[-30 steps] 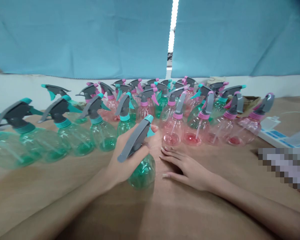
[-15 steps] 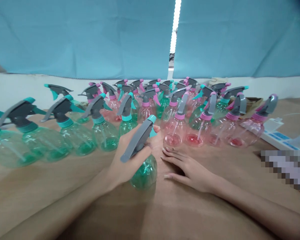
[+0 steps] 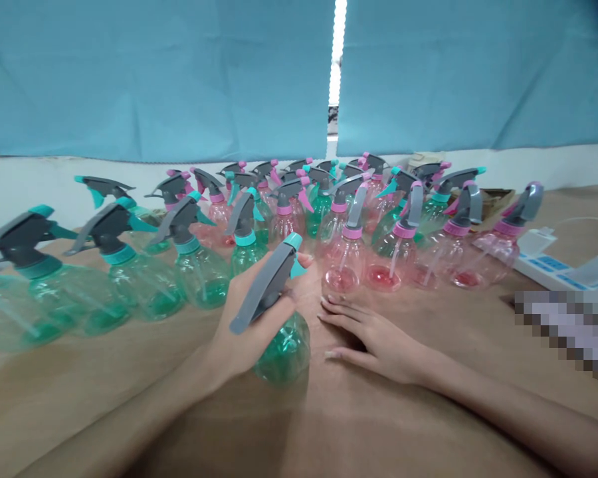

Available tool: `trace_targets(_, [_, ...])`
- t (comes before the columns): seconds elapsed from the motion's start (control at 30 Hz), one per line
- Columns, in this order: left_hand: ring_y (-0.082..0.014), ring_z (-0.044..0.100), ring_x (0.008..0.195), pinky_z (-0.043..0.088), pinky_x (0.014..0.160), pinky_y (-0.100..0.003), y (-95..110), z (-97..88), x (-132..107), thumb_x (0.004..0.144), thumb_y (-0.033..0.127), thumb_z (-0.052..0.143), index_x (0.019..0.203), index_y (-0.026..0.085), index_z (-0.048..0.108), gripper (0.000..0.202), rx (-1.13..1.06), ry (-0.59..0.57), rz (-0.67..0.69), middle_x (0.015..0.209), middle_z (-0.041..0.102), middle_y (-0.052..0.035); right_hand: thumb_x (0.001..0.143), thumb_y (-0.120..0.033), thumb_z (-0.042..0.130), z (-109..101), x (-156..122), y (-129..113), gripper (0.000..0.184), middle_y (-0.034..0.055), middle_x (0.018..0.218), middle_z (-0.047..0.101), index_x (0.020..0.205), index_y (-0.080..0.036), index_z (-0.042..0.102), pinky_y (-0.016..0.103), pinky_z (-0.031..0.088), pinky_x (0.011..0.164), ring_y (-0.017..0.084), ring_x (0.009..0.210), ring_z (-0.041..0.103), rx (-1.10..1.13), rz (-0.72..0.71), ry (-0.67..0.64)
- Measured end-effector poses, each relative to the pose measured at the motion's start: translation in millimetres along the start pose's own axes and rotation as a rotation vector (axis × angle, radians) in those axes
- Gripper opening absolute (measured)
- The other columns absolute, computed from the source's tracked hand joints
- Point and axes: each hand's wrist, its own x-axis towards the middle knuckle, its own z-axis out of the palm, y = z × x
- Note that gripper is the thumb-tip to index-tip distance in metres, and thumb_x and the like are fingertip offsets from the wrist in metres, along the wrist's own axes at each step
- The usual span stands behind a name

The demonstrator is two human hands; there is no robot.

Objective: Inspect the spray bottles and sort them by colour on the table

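My left hand is wrapped round the neck of a green spray bottle with a grey trigger head and a teal nozzle. The bottle stands about upright on the table, its collar hidden by my fingers. To its right my right hand lies palm down on the tabletop, fingers stretched out, holding nothing. Just beyond those fingertips stands a pink spray bottle, with another pink spray bottle beside it. Behind my left hand is a green spray bottle with a teal collar.
Several more green bottles line the left side, and mixed pink and green ones crowd the back. A white power strip lies at the right, near a pixelated patch. A blue curtain hangs behind the brown table.
The view has shifted slightly, so the bottles on the left sit a little lower and farther left. Both hands keep the same pose, the left still gripping the green spray bottle.
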Motion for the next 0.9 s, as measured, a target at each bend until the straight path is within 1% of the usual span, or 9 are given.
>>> trace_targets(0.2, [-0.0146, 0.047, 0.058, 0.035, 0.055, -0.028, 3, 0.7, 0, 0.076, 0.017, 0.051, 0.106, 0.028, 0.058, 0.033, -0.013, 0.005, -0.006, 0.066, 0.047, 0.0059, 0.091, -0.060, 0.050, 1, 0, 1, 0.068, 0.0132, 0.151, 0.040, 0.143, -0.016, 0.046, 0.050, 0.032, 0.114, 0.029, 0.140, 0.035, 0.006, 0.010, -0.009])
trace_targets(0.3, [-0.0138, 0.044, 0.057, 0.036, 0.056, -0.028, 5, -0.6, 0, 0.078, 0.016, 0.050, 0.108, 0.026, 0.057, 0.033, -0.045, -0.010, -0.033, 0.068, 0.049, 0.0056, 0.092, -0.060, 0.049, 0, 0, 1, 0.067, 0.0126, 0.152, 0.039, 0.143, -0.017, 0.045, 0.050, 0.032, 0.114, 0.029, 0.141, 0.035, 0.010, 0.011, -0.016])
trace_targets(0.47, [-0.0146, 0.044, 0.060, 0.038, 0.059, -0.029, -1, -4.7, -3, 0.079, 0.017, 0.052, 0.110, 0.028, 0.059, 0.034, -0.069, -0.043, -0.038, 0.071, 0.051, 0.0044, 0.092, -0.059, 0.050, -1, 0, -1, 0.066, 0.0106, 0.152, 0.039, 0.145, -0.020, 0.044, 0.049, 0.031, 0.115, 0.029, 0.141, 0.034, 0.030, 0.015, -0.013])
trace_targets(0.57, [-0.0156, 0.044, 0.060, 0.038, 0.059, -0.030, -5, -5.9, -3, 0.076, 0.017, 0.053, 0.100, 0.027, 0.061, 0.027, -0.089, -0.052, -0.049, 0.069, 0.049, 0.0038, 0.092, -0.058, 0.051, -1, 0, -2, 0.065, 0.0098, 0.152, 0.039, 0.145, -0.022, 0.043, 0.049, 0.031, 0.114, 0.029, 0.141, 0.035, 0.048, 0.028, -0.004])
trace_targets(0.63, [-0.0153, 0.040, 0.057, 0.034, 0.055, -0.030, -5, -6.1, -2, 0.075, 0.018, 0.052, 0.095, 0.027, 0.061, 0.023, -0.088, -0.059, -0.060, 0.065, 0.044, 0.0044, 0.092, -0.058, 0.050, -2, 0, -3, 0.065, 0.0099, 0.153, 0.038, 0.145, -0.021, 0.043, 0.049, 0.031, 0.114, 0.029, 0.141, 0.035, 0.049, 0.030, -0.010])
trace_targets(0.7, [-0.0154, 0.037, 0.056, 0.032, 0.054, -0.030, -5, -6.2, -1, 0.075, 0.018, 0.053, 0.094, 0.027, 0.061, 0.022, -0.083, -0.060, -0.053, 0.064, 0.042, 0.0044, 0.092, -0.059, 0.050, -2, 0, -4, 0.066, 0.0102, 0.153, 0.038, 0.145, -0.020, 0.044, 0.049, 0.031, 0.114, 0.029, 0.141, 0.034, 0.049, 0.029, -0.015])
trace_targets(0.77, [-0.0158, 0.038, 0.057, 0.032, 0.055, -0.031, -4, -6.0, -1, 0.074, 0.020, 0.053, 0.092, 0.026, 0.061, 0.021, -0.082, -0.045, -0.048, 0.065, 0.044, 0.0039, 0.092, -0.060, 0.049, -3, 1, -4, 0.067, 0.0109, 0.152, 0.038, 0.144, -0.019, 0.045, 0.049, 0.030, 0.115, 0.029, 0.141, 0.033, 0.049, 0.030, -0.019])
trace_targets(0.87, [-0.0152, 0.036, 0.054, 0.029, 0.051, -0.030, -5, -5.4, -2, 0.076, 0.023, 0.053, 0.077, 0.024, 0.056, 0.003, -0.084, -0.027, -0.074, 0.062, 0.041, 0.0041, 0.092, -0.061, 0.048, -3, 1, -4, 0.068, 0.0113, 0.153, 0.038, 0.144, -0.017, 0.045, 0.047, 0.030, 0.115, 0.028, 0.142, 0.032, 0.044, 0.033, -0.023])
trace_targets(0.9, [-0.0149, 0.035, 0.052, 0.028, 0.050, -0.030, -6, -5.1, -3, 0.077, 0.024, 0.053, 0.073, 0.024, 0.052, 0.004, -0.077, -0.027, -0.076, 0.061, 0.039, 0.0043, 0.092, -0.061, 0.048, -3, 1, -3, 0.068, 0.0111, 0.153, 0.037, 0.144, -0.017, 0.045, 0.047, 0.030, 0.115, 0.028, 0.142, 0.032, 0.042, 0.031, -0.022])
